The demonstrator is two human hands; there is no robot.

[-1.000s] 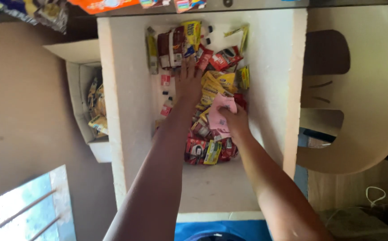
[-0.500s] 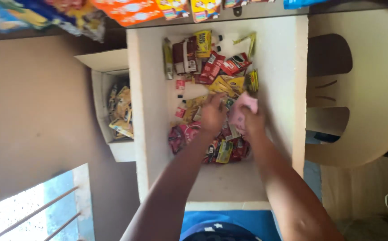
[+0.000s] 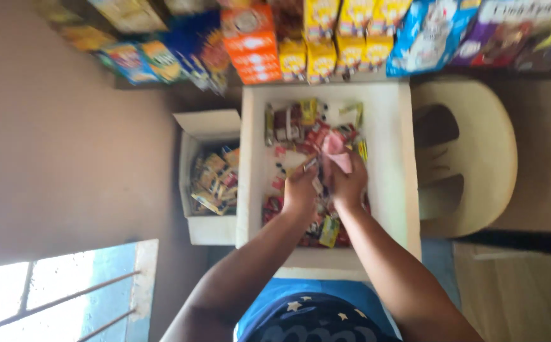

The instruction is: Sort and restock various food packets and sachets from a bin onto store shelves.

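1. The right hand [image 3: 350, 183] has its fingers closed around a pink packet [image 3: 337, 149], raised just above the sachet pile [image 3: 310, 180] in the middle of the white tabletop [image 3: 389, 190].
2. The left hand [image 3: 301, 190] rests on the pile; blur hides whether its fingers pinch anything.
3. Likely risk: slick sachets may slide off the tabletop's near edge, or miss the open box [image 3: 211, 180] at left.
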